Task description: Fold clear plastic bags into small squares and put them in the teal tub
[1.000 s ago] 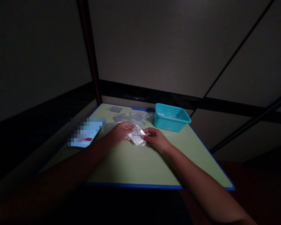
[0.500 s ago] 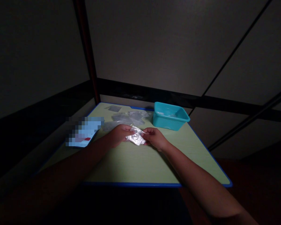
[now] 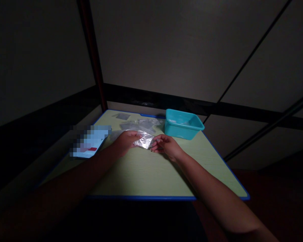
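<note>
A shiny, crinkled plastic bag [image 3: 144,139] is held just above the table, between my two hands. My left hand [image 3: 127,140] grips its left side, with the thumb on top and the fingers partly hidden behind it. At the right edge of the bag, the thumb and fingertips of my right hand [image 3: 166,145] meet the plastic, while the lower fingers stretch loosely underneath. Just beyond my hands, several flat clear plastic bags [image 3: 141,125] lie in an overlapping pile. Any contents of the held bag cannot be made out.
A turquoise plastic basket [image 3: 180,131] stands at the back right with something clear inside. To the left lies a phone or tablet [image 3: 92,143] with a lit, blurred screen. One small flat bag [image 3: 123,116] rests at the back left. Blue edging [image 3: 146,198] borders the pale green table.
The held bag has shifted slightly left and away from me and looks flatter. My right hand's fingers have loosened and spread at its right edge. My left hand keeps its grip.
</note>
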`<state>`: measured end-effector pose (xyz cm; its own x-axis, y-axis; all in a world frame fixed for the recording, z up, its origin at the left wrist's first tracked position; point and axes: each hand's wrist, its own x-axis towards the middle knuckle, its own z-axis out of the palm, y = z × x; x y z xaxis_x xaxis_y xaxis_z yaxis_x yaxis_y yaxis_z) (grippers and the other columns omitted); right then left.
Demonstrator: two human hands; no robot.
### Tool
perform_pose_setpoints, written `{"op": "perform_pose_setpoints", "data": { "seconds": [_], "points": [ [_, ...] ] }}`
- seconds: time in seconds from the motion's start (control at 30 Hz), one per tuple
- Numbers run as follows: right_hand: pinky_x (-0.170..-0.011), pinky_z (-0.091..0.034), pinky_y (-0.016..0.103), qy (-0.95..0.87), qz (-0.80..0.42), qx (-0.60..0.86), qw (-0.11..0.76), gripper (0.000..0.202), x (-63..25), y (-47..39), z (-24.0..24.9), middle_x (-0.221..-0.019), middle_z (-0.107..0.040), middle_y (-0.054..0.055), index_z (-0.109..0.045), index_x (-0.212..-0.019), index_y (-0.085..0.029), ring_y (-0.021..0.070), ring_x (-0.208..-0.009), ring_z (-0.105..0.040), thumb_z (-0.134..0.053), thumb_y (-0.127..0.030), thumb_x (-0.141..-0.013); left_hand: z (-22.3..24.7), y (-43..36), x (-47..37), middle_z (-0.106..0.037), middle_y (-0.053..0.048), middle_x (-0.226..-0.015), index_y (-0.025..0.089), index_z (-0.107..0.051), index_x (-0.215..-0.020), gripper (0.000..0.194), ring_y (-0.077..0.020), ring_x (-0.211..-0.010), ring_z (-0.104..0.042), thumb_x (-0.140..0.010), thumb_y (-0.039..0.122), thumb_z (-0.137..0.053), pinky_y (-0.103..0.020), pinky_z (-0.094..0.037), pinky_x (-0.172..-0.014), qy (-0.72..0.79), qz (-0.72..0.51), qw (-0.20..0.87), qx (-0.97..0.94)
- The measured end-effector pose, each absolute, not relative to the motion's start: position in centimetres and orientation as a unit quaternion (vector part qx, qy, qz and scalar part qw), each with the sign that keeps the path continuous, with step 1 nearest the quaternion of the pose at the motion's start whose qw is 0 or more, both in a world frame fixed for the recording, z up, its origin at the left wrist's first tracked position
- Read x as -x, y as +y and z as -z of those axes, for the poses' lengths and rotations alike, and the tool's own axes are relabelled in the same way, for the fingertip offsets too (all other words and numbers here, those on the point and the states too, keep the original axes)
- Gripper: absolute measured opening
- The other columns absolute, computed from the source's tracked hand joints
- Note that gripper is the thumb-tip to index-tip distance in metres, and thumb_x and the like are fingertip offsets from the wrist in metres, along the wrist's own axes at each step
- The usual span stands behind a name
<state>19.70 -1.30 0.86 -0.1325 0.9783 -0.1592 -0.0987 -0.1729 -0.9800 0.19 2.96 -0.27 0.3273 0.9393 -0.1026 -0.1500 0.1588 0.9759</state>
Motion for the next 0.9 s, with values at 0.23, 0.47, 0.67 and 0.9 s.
{"op": "perform_pose_setpoints", "data": {
  "seconds": [0.23,0.47,0.67,0.9],
  "points": [
    [-0.057,-0.054,0.024,-0.469,-0.607,0.445,0.462,0.019,-20.0,-0.9,0.1,-0.064,-0.064,-0.002,-0.054,-0.078,-0.017,0.0121,-0.059,-0.066,-0.072,-0.017,-0.073,-0.5,2.4,-0.6,-0.071,-0.008,-0.073,0.011,-0.071,-0.076,0.021,-0.0195,-0.069,-0.066,-0.062,0.025,-0.077,-0.032,-0.053,-0.069,0.385,-0.423,0.676,-0.466],
    [-0.061,-0.055,0.028,-0.470,-0.626,0.414,0.466,0.033,-20.5,-0.8,0.3,-0.071,-0.066,-0.002,-0.056,-0.085,-0.019,0.0143,-0.062,-0.068,-0.080,-0.025,-0.064,-0.6,2.4,-0.8,-0.071,-0.008,-0.072,0.010,-0.069,-0.076,0.007,-0.0193,-0.069,-0.067,-0.069,0.014,-0.070,-0.033,-0.055,-0.071,0.359,-0.432,0.706,-0.431],
    [-0.065,-0.054,0.025,-0.461,-0.641,0.385,0.478,0.044,-20.4,-0.7,-0.2,-0.070,-0.068,-0.001,-0.062,-0.085,-0.017,0.0123,-0.062,-0.067,-0.087,-0.038,-0.054,-1.1,2.1,-0.8,-0.070,-0.007,-0.070,0.011,-0.067,-0.075,0.003,-0.0188,-0.065,-0.067,-0.072,0.012,-0.067,-0.034,-0.055,-0.072,0.375,-0.442,0.712,-0.396],
    [-0.062,-0.053,0.024,-0.460,-0.635,0.389,0.484,0.045,-20.2,-0.7,-0.1,-0.067,-0.068,-0.002,-0.062,-0.079,-0.017,0.0115,-0.058,-0.066,-0.088,-0.039,-0.051,-0.7,2.2,-0.8,-0.072,-0.009,-0.077,0.012,-0.068,-0.078,0.009,-0.0217,-0.074,-0.068,-0.071,0.016,-0.069,-0.038,-0.053,-0.080,0.368,-0.427,0.712,-0.419]
  ]
}}
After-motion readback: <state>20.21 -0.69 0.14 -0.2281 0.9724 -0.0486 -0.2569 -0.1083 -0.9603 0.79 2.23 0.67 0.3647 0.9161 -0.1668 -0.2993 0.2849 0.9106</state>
